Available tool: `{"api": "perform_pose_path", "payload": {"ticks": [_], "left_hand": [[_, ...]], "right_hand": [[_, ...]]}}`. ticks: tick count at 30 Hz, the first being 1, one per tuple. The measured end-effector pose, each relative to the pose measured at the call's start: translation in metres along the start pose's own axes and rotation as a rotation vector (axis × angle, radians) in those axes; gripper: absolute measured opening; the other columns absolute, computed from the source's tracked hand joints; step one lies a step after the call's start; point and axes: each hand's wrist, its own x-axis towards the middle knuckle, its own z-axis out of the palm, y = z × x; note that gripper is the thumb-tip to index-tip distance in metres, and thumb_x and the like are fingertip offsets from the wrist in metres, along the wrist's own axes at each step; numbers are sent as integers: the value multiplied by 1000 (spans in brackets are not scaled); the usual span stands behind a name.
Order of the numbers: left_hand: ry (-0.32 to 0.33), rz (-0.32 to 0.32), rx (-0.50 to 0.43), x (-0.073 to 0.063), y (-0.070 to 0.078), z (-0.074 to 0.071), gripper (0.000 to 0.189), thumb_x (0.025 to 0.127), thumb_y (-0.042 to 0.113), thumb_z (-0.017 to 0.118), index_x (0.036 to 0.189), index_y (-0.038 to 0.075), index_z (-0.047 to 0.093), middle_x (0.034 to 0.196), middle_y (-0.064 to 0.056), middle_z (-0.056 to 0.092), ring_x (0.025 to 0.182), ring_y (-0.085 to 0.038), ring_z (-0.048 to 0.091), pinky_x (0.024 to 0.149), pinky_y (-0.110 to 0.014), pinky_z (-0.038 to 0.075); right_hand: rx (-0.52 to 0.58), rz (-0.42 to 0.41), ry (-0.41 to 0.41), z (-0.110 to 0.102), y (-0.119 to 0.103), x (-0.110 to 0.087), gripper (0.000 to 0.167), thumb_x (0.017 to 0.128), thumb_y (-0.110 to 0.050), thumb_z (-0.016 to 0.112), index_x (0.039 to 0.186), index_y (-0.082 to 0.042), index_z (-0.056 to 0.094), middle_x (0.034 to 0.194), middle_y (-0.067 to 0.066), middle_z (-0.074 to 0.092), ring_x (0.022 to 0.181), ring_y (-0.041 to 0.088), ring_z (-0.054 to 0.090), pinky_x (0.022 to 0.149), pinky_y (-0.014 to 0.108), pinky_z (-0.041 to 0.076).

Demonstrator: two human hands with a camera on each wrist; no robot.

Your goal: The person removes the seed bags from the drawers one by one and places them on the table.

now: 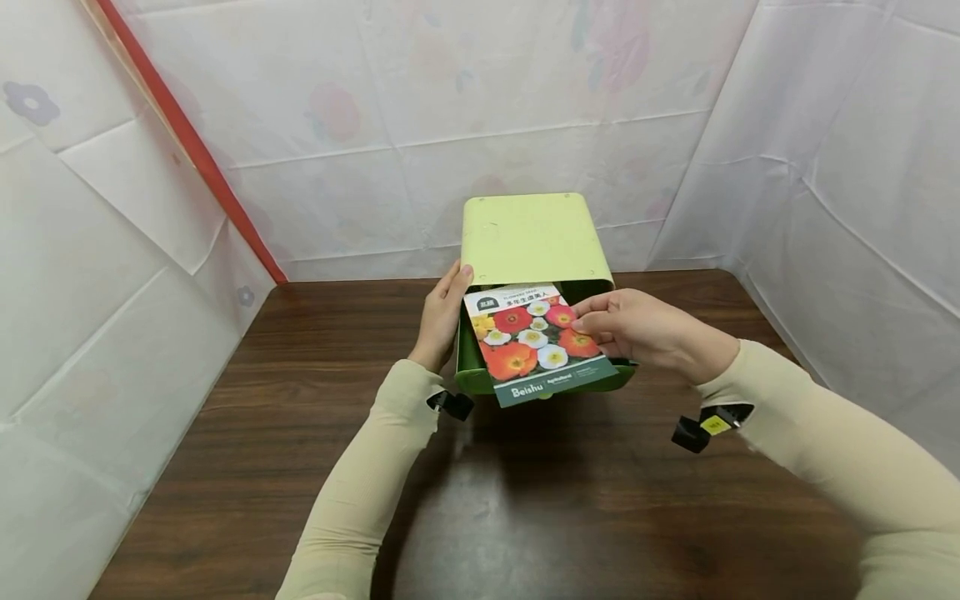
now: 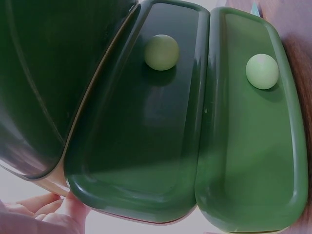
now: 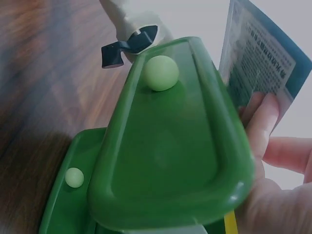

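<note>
A yellow-green box stands on the table, its upper front open and dark green inside. Below the opening, in the left wrist view, are two green front panels, an upper one and a lower one, each with a round pale knob. A flower seed packet printed with poppies lies slanted across the opening, its far end at the gap. My right hand pinches the packet's right edge; its printed back shows in the right wrist view. My left hand rests along the box's left side, fingers extended near the upper front corner.
The dark wood table extends to both sides and in front of the box. White patterned sheeting hangs behind and at both sides, with a red strip at the left corner. Black camera mounts sit on both wrists.
</note>
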Motion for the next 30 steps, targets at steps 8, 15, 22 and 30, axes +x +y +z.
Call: {"api": "perform_pose_path", "payload": {"ticks": [8, 15, 22, 30], "left_hand": [[10, 17, 12, 1, -2, 0, 71, 94, 62, 50, 154, 27, 34, 159, 6, 32, 147, -12, 29, 119, -36, 30], [4, 30, 7, 2, -4, -2, 74, 95, 61, 51, 155, 23, 32, 161, 3, 30, 148, -14, 26, 119, -36, 30], [0, 16, 36, 2, -5, -3, 74, 94, 65, 48, 155, 26, 30, 161, 6, 28, 148, -14, 27, 117, -37, 34], [9, 8, 76, 1, -3, -3, 73, 93, 68, 47, 154, 31, 31, 161, 8, 28, 149, -13, 24, 120, -37, 28]], "right_hand": [[-48, 9, 9, -2, 0, -18, 45, 99, -14, 57, 135, 9, 44, 104, 3, 71, 88, 13, 71, 78, 30, 60], [13, -40, 85, -12, -4, -32, 17, 98, -17, 61, 109, -5, 63, 97, 4, 74, 83, 15, 73, 75, 33, 61], [196, -105, 178, -34, -8, -39, 13, 98, -18, 62, 98, -11, 73, 93, 5, 76, 81, 16, 74, 72, 31, 61], [307, -202, 365, -62, -6, -36, 9, 94, -20, 67, 90, -16, 75, 87, 0, 76, 76, 12, 73, 67, 25, 60]]}}
